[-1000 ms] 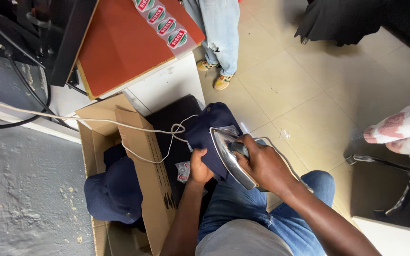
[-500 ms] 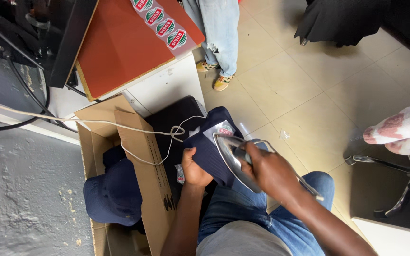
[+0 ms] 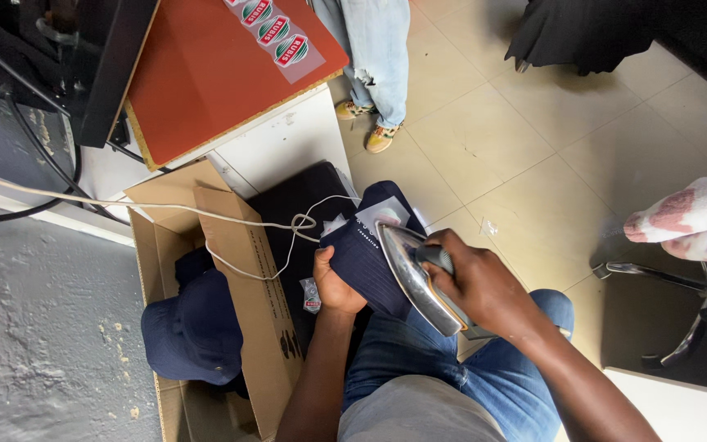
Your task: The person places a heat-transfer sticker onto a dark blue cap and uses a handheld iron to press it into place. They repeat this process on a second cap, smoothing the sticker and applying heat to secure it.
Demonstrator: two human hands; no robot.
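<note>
Head view: cardboard box [image 3: 231, 270] beside iron [image 3: 415, 274], white cord [image 3: 272, 225] across.

You hold a silver iron [image 3: 416, 274] on a navy, perhaps finely striped cloth [image 3: 366, 254]; the cardboard box [image 3: 243, 282] is brown, its cap [image 3: 194, 327] navy.

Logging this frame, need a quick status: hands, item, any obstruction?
Right hand gripping silver clothes iron, soleplate against dark navy cap. Left hand holding that cap. White power cord trails across open cardboard box.
</note>
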